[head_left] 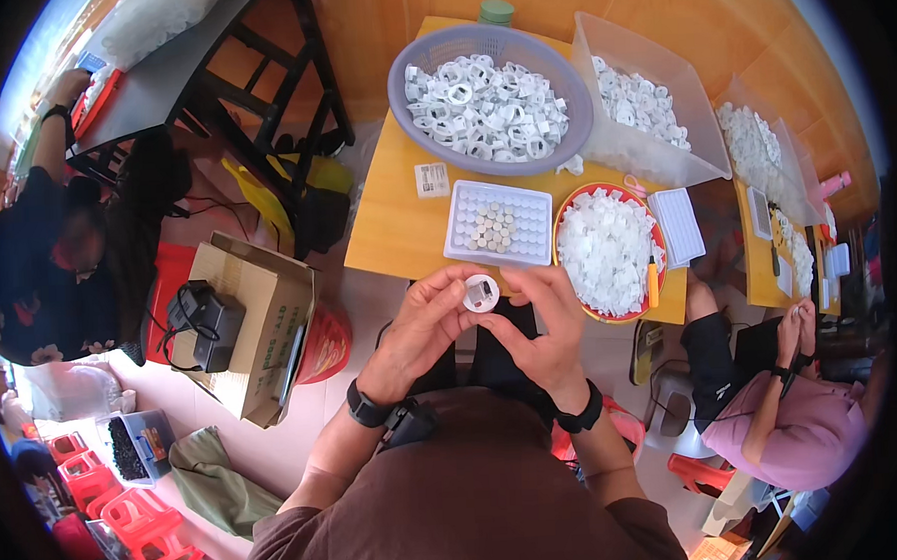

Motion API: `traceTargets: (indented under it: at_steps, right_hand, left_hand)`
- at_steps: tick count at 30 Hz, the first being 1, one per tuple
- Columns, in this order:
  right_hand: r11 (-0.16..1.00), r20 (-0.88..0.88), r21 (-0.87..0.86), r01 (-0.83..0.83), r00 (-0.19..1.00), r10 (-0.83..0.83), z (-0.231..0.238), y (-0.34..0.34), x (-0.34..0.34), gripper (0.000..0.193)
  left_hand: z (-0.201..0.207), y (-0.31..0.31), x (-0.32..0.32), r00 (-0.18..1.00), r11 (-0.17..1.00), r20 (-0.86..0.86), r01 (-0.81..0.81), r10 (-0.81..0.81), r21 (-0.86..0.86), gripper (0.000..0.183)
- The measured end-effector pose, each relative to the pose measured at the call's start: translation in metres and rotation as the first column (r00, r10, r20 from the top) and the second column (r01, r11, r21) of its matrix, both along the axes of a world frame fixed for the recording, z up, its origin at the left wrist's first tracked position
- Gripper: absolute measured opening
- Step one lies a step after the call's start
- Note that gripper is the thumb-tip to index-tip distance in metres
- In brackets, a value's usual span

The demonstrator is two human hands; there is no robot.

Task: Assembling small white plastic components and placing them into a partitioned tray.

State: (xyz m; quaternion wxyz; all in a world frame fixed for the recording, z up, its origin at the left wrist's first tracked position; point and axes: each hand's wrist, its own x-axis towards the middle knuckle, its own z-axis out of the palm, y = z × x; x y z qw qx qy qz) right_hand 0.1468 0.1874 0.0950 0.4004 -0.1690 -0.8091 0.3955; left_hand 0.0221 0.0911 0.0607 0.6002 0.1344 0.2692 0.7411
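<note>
Above my lap, at the table's near edge, my left hand pinches a small round white plastic part with a dark piece inside it. The thumb and index fingertip of my right hand curve round the right side of the same part and appear to touch it. Just beyond my hands, a white compartment tray holds several round, coin-like discs. A red-rimmed round tray heaped with small translucent white pieces lies to the right of my hands.
On the yellow table stand a grey-purple basket of white rings and a clear bin. An orange-handled tool rests on the red-rimmed tray. A cardboard box stands left. Another person sits right; a second sits left.
</note>
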Motion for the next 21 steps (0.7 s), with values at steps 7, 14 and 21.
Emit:
traceTargets:
  at_steps: [7, 14, 21]
  right_hand:
    - [0.998, 0.099, -0.012, 0.063, 0.993, -0.062, -0.003, -0.008, -0.003, 0.045]
    - [0.981, 0.121, 0.167, 0.104, 0.985, -0.125, -0.003, -0.005, -0.002, 0.041]
    - [0.919, 0.219, 0.384, -0.094, 0.976, 0.008, -0.003, 0.003, 0.002, 0.040]
  left_hand:
    - [-0.003, 0.003, 0.003, 1.000, 1.000, -0.009, -0.001, 0.001, -0.008, 0.028]
    - [-0.001, 0.003, 0.005, 0.999, 0.996, -0.017, -0.030, 0.029, -0.080, 0.019]
    - [-0.009, -0.004, 0.002, 0.999, 0.995, -0.039, 0.008, -0.011, -0.095, 0.021]
